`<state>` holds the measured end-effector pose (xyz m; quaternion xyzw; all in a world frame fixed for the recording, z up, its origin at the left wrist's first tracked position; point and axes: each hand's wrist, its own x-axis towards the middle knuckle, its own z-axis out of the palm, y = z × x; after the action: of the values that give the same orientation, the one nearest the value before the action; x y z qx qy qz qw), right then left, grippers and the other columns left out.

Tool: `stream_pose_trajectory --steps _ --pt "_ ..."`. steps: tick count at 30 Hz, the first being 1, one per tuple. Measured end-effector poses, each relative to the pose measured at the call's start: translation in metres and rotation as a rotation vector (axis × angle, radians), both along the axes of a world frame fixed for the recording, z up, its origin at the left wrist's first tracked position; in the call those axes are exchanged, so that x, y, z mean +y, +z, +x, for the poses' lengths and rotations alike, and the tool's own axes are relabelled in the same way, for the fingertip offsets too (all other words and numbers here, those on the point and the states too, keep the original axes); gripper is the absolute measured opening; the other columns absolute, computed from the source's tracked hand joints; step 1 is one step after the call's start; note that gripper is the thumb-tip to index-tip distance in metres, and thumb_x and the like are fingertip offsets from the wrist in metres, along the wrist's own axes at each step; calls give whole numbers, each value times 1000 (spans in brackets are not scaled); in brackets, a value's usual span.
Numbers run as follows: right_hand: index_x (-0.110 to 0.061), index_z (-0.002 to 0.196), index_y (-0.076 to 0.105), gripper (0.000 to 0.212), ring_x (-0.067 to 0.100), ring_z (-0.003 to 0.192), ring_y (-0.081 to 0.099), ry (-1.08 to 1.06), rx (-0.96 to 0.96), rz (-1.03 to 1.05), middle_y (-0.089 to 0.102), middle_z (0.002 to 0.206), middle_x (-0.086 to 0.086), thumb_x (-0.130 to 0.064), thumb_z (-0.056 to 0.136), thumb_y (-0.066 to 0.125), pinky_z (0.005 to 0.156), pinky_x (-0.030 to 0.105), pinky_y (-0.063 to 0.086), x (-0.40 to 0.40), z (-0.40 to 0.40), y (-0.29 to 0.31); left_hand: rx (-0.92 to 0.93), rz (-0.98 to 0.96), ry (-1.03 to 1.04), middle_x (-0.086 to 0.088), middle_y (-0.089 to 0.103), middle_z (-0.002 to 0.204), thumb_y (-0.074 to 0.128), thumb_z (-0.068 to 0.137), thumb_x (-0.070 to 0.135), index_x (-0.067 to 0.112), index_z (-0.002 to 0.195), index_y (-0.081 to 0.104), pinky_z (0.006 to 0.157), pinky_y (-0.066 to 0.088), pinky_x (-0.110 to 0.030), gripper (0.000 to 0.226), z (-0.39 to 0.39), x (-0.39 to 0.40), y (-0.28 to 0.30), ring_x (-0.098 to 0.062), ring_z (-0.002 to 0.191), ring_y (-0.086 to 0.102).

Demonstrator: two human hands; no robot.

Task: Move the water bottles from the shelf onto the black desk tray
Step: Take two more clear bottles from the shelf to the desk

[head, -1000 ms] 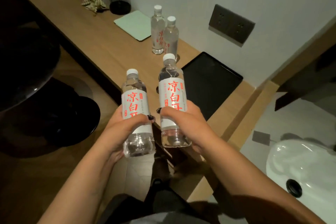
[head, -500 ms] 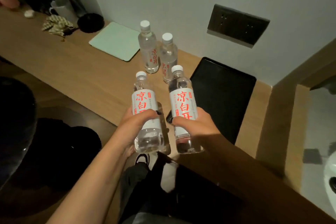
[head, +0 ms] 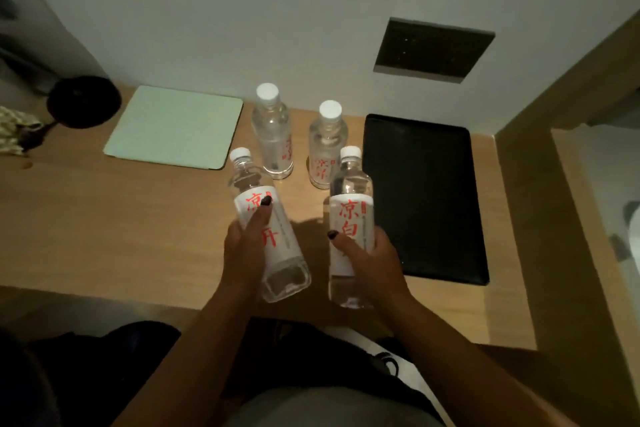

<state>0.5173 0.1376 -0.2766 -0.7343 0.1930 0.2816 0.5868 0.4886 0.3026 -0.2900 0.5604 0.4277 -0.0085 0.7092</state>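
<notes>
Black tray [head: 426, 198] bare, desk [head: 104, 236] crowded.
Left hand [head: 242, 253] and right hand [head: 367, 256] each gripped a bottle; lowering could topple standing bottles [head: 298, 142].

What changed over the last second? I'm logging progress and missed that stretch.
Both hands carried their bottles in over the desk. The left hand tilted its bottle; the right hand holds its bottle beside the black tray. Neither grip let go. The two standing bottles and the tray stayed put.
</notes>
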Motion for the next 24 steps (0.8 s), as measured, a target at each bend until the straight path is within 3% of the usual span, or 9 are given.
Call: stream_pose_trajectory --steps 3,7,9,13,15,17,20,24 --pt "-17 127 44 53 21 104 59 -73 -47 -15 56 118 3 -27 82 70 82 38 55 13 -2 -5 31 145 -91 -9 68 103 63 76 63 19 116 55 81 56 -50 60 4 15 -1 -27 90 67" --pt "-16 123 45 50 18 97 62 -208 -91 3 60 112 4 -18 81 72 71 28 52 27 8 -10 -31 266 -101 -15 59 124 77 77 26 7 128 39 88 54 -49 66 20 27 4 -29 106 62" --pt "-19 120 44 52 15 94 62 -254 -96 31 61 107 1 -14 78 74 71 29 53 32 16 -14 -79 350 -158 -11 55 129 81 74 18 7 130 35 89 52 -40 73 26 29 5 -25 112 58" --pt "-22 120 43 64 20 104 62 -193 -162 -23 60 114 2 -9 69 80 89 44 53 37 31 -29 -150 431 -251 7 49 115 84 68 12 12 134 35 67 40 -10 82 36 32 -4 -7 100 52" --pt "-27 123 42 73 15 105 59 -138 -239 -38 58 115 -3 -7 65 82 88 37 52 41 35 -34 -170 453 -278 10 50 109 86 66 11 13 133 37 62 39 -6 83 40 33 -8 0 89 53" --pt "-30 124 42 75 8 102 59 -83 -321 -79 58 113 -10 -10 64 82 82 25 49 48 37 -39 -182 481 -306 9 50 108 87 65 13 12 134 37 66 38 -8 85 44 35 -14 -3 90 53" --pt "-34 114 47 55 -2 87 61 -4 -414 -206 60 96 -15 -24 70 79 62 8 45 56 40 -48 -165 505 -330 10 50 104 87 65 14 10 131 38 70 38 -13 82 46 37 -17 -8 96 52" --pt "-28 118 44 51 -13 81 55 151 -513 -278 55 92 -19 -29 77 75 58 1 42 53 40 -55 -151 546 -343 5 51 107 87 65 15 12 119 40 67 37 -11 72 45 40 -25 -11 94 53"
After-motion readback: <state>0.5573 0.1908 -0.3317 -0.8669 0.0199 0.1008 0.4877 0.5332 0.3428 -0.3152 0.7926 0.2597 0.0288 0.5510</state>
